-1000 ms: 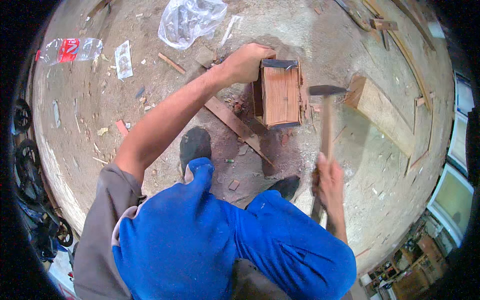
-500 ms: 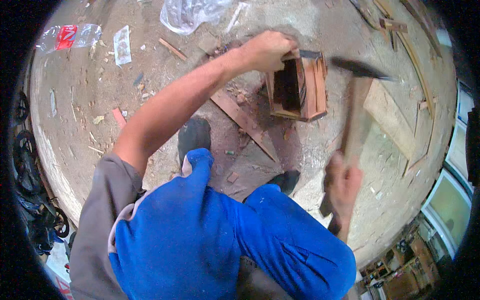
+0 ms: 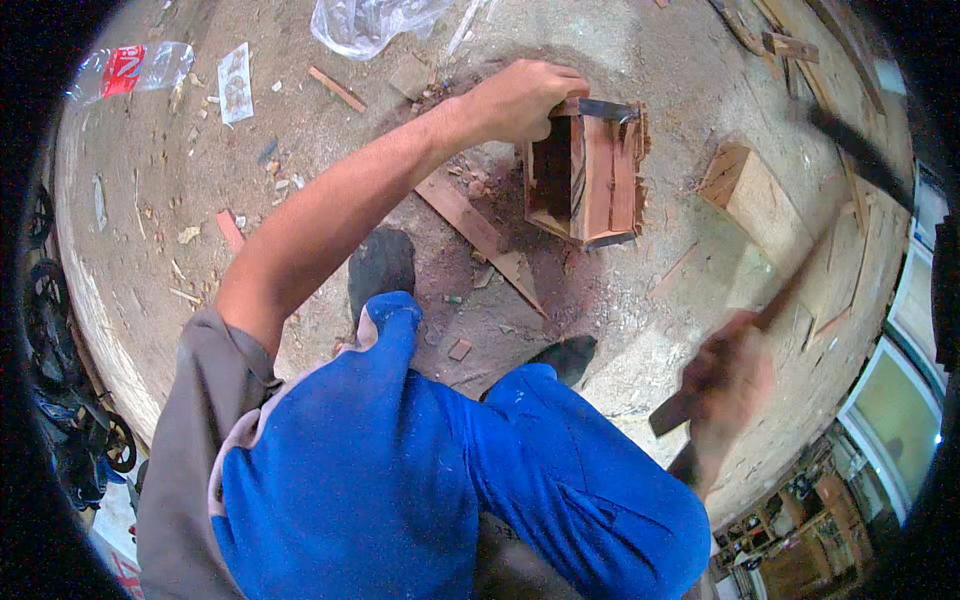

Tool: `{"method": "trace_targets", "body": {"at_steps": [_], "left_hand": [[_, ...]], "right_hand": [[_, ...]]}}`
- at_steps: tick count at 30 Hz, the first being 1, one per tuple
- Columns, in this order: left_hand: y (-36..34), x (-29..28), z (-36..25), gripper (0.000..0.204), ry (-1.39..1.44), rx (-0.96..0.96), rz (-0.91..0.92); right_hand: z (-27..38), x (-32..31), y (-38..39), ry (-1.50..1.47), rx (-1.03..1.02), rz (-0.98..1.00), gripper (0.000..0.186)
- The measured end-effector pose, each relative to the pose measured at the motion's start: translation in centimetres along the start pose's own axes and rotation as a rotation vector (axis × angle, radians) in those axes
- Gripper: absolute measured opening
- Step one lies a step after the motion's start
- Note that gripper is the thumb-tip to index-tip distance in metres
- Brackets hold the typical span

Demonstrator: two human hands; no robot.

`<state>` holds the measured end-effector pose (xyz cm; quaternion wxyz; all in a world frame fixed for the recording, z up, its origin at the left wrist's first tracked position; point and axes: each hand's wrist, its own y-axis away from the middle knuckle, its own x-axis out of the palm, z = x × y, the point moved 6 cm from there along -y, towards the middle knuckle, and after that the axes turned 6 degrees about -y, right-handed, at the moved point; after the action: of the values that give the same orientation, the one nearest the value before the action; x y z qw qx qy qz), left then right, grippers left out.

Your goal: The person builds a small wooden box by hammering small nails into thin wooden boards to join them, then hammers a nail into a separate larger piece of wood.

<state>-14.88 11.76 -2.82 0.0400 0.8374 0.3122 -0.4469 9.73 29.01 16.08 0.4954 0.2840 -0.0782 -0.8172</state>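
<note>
At the box (image 3: 607, 180), left hand (image 3: 530, 100) fingers hold its far edge — good spot, likely stiff and light. Right of it — right hand (image 3: 725, 380) fingers hug a hammer (image 3: 800, 268).

The wooden box (image 3: 608, 175) sits toward the far side, a little right of the middle, hollow and turned so its open mouth faces left, showing a dark interior. Its boards are reddish brown with visible grain, its far and near ends carry dark strips, and its right edge is rough and splintered. The hammer (image 3: 800, 268) is off to the right, well apart from the box, blurred, its wooden handle slanting from near left to the dark head at far right.
</note>
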Motion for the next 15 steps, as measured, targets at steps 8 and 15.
{"method": "trace_targets", "body": {"at_steps": [8, 15], "left_hand": [[-0.9, 0.7, 0.0, 0.05, 0.006, 0.043, 0.011], [-1.0, 0.6, -0.8, 0.039, 0.009, 0.068, -0.058]], "right_hand": [[-8.2, 5.2, -1.0, 0.359, 0.128, 0.228, 0.04], [0.5, -0.1, -0.3, -0.734, -0.202, 0.102, 0.032]]}}
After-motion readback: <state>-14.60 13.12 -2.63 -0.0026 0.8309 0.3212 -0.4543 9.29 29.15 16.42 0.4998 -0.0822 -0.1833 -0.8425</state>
